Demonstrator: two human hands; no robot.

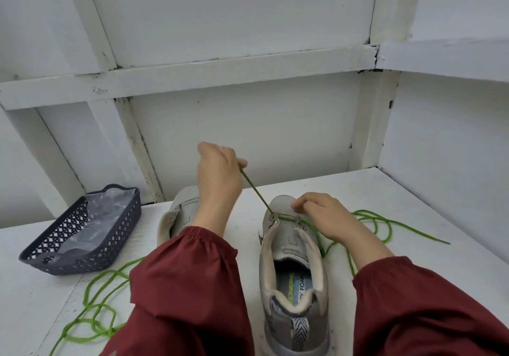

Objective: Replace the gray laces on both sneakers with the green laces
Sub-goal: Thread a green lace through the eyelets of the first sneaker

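Note:
Two grey sneakers stand side by side on the white table, toes pointing away from me. The right sneaker [294,278] has a green lace [254,187] threaded across its lowest eyelets. My left hand [219,174] is raised above the sneakers and pinches one end of this lace, pulled taut up and to the left. My right hand [322,215] rests on the sneaker's toe end, fingers curled at the right eyelet where the lace passes. The left sneaker [179,212] is largely hidden behind my left forearm. A second green lace [93,303] lies loose at the lower left.
A dark perforated basket [82,248] holding clear plastic sits at the table's left. The threaded lace's free end [385,226] coils on the table right of the sneaker. White panelled walls close in behind and to the right.

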